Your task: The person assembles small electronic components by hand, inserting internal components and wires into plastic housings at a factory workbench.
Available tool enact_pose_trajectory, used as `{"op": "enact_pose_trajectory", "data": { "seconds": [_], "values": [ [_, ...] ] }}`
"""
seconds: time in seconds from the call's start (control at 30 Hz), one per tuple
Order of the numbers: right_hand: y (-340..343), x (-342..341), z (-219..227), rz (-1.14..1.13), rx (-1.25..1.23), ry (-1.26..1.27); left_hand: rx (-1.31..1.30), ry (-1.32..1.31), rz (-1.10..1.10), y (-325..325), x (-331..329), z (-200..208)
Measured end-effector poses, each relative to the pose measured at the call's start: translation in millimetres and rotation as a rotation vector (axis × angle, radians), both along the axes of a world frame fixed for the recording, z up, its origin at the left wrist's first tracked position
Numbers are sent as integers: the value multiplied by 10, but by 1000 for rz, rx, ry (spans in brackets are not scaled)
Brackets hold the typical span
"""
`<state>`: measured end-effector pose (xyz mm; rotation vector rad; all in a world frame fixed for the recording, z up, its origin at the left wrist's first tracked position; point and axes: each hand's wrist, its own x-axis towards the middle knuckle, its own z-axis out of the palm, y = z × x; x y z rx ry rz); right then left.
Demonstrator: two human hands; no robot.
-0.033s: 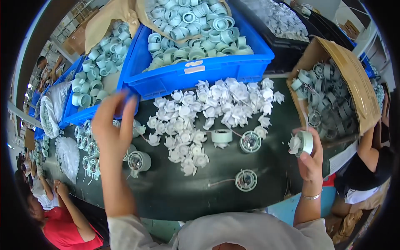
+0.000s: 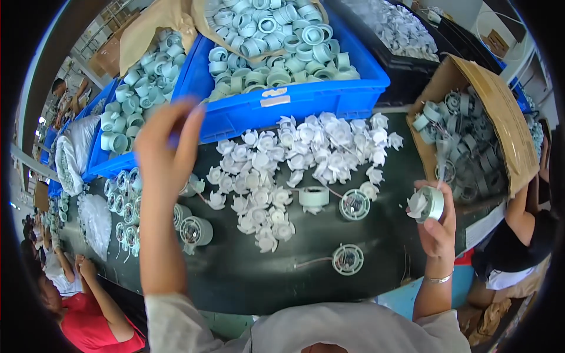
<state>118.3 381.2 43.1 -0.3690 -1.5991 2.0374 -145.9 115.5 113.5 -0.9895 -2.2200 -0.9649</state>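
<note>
My right hand grips a pale green fan housing with a white impeller at its left side; a thin wire rises from it toward the cardboard box. Over the front left corner of the large blue bin, my left hand is raised, blurred by motion. Its thumb and forefinger look apart, and nothing shows between them. Loose white impellers lie heaped before the bin. Nearer me are one ring-shaped fan housing with a wire, another ring housing and a housing on its side.
Pale green rings fill the large bin; a second blue bin stands left. A cardboard box of grey-green housings sits right. Assembled housings stand left near a plastic bag. Other people work at both sides.
My left hand has moved slightly up and to the right, toward the large bin. My right hand still holds the fan housing, which has turned slightly. The view has shifted a little.
</note>
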Motion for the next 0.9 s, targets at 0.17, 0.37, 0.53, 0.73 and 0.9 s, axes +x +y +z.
{"op": "enact_pose_trajectory", "data": {
  "seconds": [0.17, 0.37, 0.53, 0.73, 0.9],
  "values": [
    [-61, -327, -140, 34, -174, -3, -672, -176, -95, 1107, -1698, -208],
    [58, -232, -220, -95, -1, -130, -895, -600, -180, 1437, -1986, -612],
    [-31, -252, -117, -42, -66, -76, -630, -399, -67, 1276, -1621, -277],
    [-448, -569, 224, -129, 222, 296, 257, -812, -443, 1170, 164, -96],
    [-975, -712, 69, -235, 539, 418, 735, -668, -586, 987, 1262, -396]
  ]
}}
